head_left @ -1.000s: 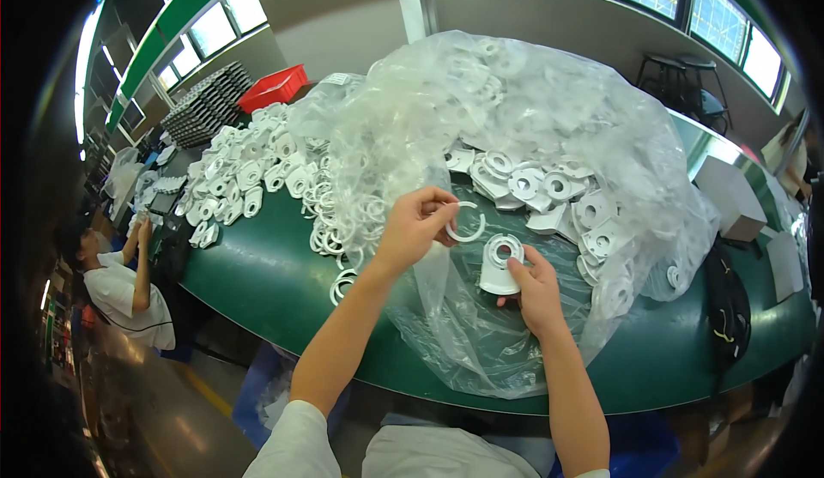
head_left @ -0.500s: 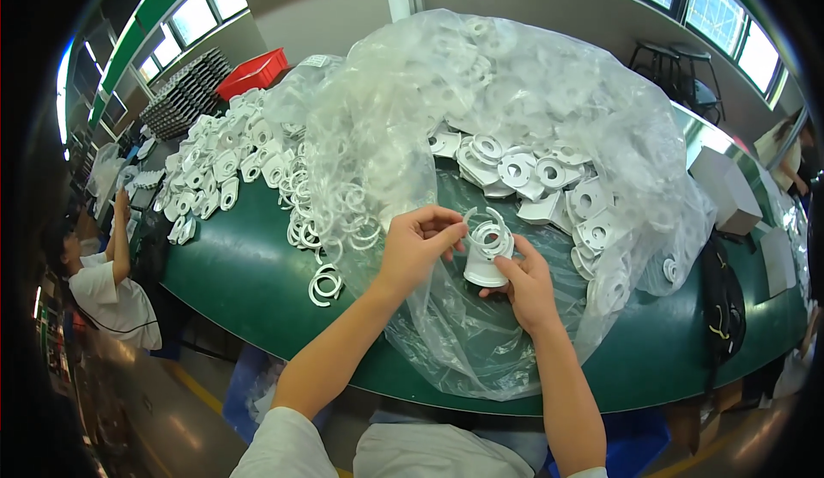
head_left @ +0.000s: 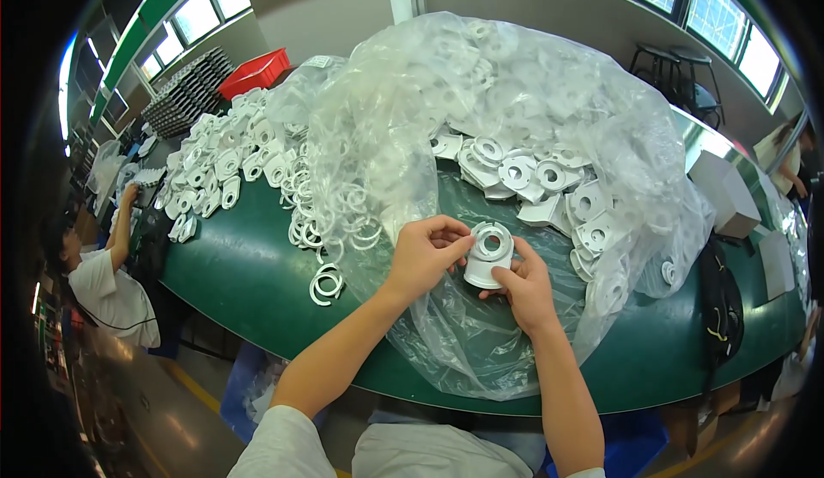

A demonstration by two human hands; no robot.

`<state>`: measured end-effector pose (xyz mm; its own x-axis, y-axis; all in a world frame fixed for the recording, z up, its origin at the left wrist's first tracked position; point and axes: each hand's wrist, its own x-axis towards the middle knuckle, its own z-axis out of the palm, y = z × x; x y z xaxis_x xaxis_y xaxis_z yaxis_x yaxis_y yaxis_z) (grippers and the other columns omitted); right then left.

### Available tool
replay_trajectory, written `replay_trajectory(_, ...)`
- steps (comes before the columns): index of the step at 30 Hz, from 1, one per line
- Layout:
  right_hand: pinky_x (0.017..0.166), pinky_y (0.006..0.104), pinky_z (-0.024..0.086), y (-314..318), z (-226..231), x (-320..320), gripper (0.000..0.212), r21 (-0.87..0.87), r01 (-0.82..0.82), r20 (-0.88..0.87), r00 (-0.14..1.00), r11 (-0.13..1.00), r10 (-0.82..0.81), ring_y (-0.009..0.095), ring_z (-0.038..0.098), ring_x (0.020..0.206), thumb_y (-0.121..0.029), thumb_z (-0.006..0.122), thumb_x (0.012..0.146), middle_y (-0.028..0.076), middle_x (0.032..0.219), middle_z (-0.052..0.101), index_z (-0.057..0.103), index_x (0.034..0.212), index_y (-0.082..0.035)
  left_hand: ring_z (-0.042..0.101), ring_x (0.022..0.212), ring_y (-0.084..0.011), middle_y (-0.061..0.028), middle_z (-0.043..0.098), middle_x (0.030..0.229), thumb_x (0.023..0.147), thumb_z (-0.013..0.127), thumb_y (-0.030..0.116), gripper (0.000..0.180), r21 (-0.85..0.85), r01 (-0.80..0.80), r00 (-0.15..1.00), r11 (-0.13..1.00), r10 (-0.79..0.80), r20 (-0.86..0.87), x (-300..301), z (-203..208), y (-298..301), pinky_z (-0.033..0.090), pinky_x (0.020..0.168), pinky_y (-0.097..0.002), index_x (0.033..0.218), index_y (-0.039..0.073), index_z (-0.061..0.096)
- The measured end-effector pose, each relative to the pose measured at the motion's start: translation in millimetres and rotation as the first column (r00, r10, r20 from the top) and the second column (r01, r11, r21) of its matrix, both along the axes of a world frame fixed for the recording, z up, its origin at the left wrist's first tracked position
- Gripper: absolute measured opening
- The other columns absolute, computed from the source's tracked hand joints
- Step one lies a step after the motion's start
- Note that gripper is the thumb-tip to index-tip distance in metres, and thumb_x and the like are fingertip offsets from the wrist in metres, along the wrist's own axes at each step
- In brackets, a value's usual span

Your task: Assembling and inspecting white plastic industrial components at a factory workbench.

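My right hand grips a white plastic part with a round hole and a flared base, its thumb on the front. A white C-shaped ring lies against the part's round opening, its gap toward the top. My left hand pinches at the left side of this ring, fingers curled. Whether the ring is fully seated cannot be made out. Both hands are above a clear plastic sheet on the green table. Loose white rings lie left of my left hand.
Beyond my hands, a large clear bag covers many similar white parts. More white parts are heaped at the left, near a red bin. White boxes and a dark strap-like item lie right. Another person works at far left.
My left hand has brought the C-shaped ring down from above the part onto its round opening. My right hand keeps the part in nearly the same place.
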<state>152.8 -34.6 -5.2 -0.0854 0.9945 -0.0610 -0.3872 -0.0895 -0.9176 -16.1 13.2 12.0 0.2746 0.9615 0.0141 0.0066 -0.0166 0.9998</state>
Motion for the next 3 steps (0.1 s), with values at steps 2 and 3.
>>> replay_trajectory(2, 0.057, 0.0279, 0.053, 0.2, 0.8, 0.3, 0.044, 0.005, -0.005, 0.032, 0.999, 1.0, 0.005, 0.019, 0.064, 0.069, 0.001, 0.055, 0.083, 0.017, 0.092, 0.064, 0.041, 0.124, 0.006, 0.061, 0.062, -0.0076, -0.0052, 0.066, 0.076, 0.082, 0.067, 0.006, 0.015, 0.035, -0.006, 0.999, 0.999, 0.008, -0.047, 2.1, -0.6, -0.2, 0.046, 0.053, -0.0195, 0.094, -0.002, 0.063)
replay_trajectory(3, 0.057, 0.0279, 0.053, 0.2, 0.6, 0.3, 0.044, 0.005, -0.005, 0.032, 0.999, 1.0, 0.005, 0.019, 0.064, 0.069, 0.001, 0.055, 0.083, 0.017, 0.092, 0.064, 0.041, 0.124, 0.006, 0.062, 0.062, -0.0077, -0.0051, 0.066, 0.077, 0.082, 0.068, 0.007, 0.016, 0.053, -0.005, 0.998, 0.999, 0.009, -0.058, 2.5, -1.1, -0.8, 0.047, 0.053, -0.0193, 0.095, -0.001, 0.064)
